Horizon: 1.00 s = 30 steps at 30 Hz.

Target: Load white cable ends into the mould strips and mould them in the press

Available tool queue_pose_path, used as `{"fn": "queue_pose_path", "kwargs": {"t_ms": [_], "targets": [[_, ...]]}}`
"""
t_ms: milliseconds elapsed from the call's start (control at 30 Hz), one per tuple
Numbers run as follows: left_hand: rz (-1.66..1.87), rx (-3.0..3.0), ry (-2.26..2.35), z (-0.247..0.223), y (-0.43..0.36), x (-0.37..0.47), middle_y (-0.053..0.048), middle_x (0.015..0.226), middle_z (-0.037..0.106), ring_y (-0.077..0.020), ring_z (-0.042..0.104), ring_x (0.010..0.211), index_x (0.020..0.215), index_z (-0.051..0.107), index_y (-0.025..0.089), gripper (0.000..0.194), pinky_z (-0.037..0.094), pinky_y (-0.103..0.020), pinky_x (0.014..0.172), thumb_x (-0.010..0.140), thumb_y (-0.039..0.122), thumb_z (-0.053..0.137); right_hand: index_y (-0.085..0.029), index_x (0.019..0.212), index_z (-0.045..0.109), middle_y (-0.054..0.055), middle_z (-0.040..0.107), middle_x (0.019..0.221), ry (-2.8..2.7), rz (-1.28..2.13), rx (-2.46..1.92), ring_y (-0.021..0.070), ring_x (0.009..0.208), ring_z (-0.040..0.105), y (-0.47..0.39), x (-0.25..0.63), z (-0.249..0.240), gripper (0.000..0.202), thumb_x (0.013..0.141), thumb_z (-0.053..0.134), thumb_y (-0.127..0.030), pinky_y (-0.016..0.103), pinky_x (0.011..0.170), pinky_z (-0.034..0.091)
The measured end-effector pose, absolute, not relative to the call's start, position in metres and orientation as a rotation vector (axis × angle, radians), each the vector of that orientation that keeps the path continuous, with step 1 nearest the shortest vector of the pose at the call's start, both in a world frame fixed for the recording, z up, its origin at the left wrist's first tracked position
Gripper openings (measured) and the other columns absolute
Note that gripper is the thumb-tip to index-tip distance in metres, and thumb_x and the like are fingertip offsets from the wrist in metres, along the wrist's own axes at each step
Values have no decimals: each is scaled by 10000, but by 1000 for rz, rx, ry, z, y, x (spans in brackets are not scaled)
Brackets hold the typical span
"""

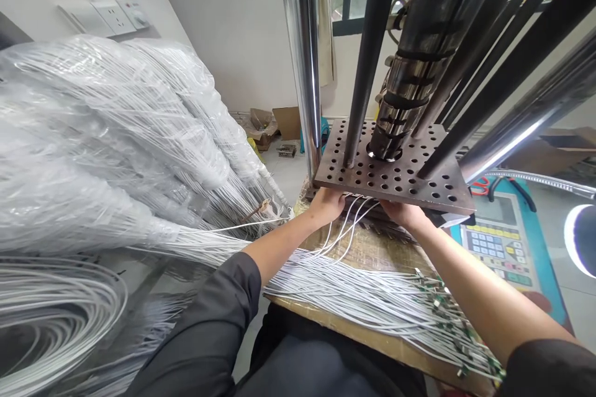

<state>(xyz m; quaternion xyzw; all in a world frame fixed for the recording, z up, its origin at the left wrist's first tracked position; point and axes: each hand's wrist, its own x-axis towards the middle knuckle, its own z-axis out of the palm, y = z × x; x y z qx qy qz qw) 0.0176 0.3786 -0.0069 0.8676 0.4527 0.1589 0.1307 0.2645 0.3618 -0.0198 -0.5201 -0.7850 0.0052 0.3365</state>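
My left hand (328, 203) reaches under the front left edge of a perforated metal plate (377, 177) on a vertical machine; its fingers are hidden there. To the right, my right hand (403, 213) also goes beneath the plate, fingers out of sight. Between the hands, several white cables (352, 223) run from under the plate down to the work table. In front of me lies a thick bundle of white cables (344, 291), with small green and metal ends (447, 313) on its right. What either hand grips cannot be seen.
Plastic-wrapped cable bundles (121, 130) fill the left side, above a coil of white cable (69, 316). Black rods and chrome posts (302, 62) rise around the plate. At right stands a control panel (498, 242) with pliers (512, 189) and a ring lamp (570, 242).
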Motion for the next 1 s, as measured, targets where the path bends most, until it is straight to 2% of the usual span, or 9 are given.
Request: {"fn": "queue_pose_path", "kwargs": {"t_ms": [67,133,267,367,467,600,733,867,1000], "targets": [[593,2468,1345,-13,381,14,-83,1138,763,-205,716,1040,1150,746,173,330,569,-327,983,1028,239,447,-197,1027,775,94,772,1079,-2091,-18,-1339,267,1132,676,355,262,-27,294,954,505,-287,404,1024,551],[547,2478,1352,-19,383,17,-87,1090,770,-212,715,1026,1112,757,168,316,566,-340,985,1022,214,457,-208,1151,757,104,748,1188,-2190,-46,-1316,311,1204,639,353,254,-32,336,936,522,-316,465,1069,517],[365,2565,1370,-19,388,28,-93,1075,766,-221,703,1036,1109,743,153,286,549,-355,998,1001,151,477,-242,1321,688,93,708,1306,-2366,-42,-1324,335,1271,592,362,228,-31,446,912,538,-340,501,1105,474],[235,2672,1366,-12,385,24,-117,1002,762,-245,711,974,1037,750,120,265,560,-384,954,987,151,492,-276,1369,658,76,682,1361,-2386,18,-1327,345,1287,580,365,225,-25,489,898,561,-367,512,1103,474],[299,2685,1378,-6,374,21,-112,923,753,-232,709,899,1028,750,115,339,571,-392,912,1031,226,429,-265,1382,644,84,699,1328,-2301,119,-1328,346,1254,607,353,251,-26,497,923,556,-433,517,1082,499],[546,2714,1292,-10,359,40,-100,1059,749,-212,681,1019,1136,731,147,362,530,-388,1008,1058,281,404,-202,1377,630,135,719,1248,-2119,204,-1477,322,1165,669,328,299,-44,510,971,470,-464,505,1055,529],[299,2761,1352,-14,361,76,-119,1083,742,-267,671,1059,1117,734,150,251,544,-421,953,976,190,530,-198,1422,597,160,660,1338,-2150,161,-1600,326,1251,626,317,313,-57,569,966,454,-507,485,1073,521],[134,2751,1366,-10,373,93,-118,1097,753,-242,688,1020,1100,741,149,299,544,-379,950,955,93,486,-148,1389,637,196,690,1227,-2208,120,-1650,351,1163,665,323,303,-55,576,952,458,-479,532,1092,491],[44,2730,1323,-7,379,96,-116,1082,764,-236,697,1011,1135,739,146,272,537,-347,964,940,103,554,-185,1379,653,163,728,1194,-2196,139,-1598,345,1131,684,331,302,-51,532,925,514,-425,532,1094,490]]}}
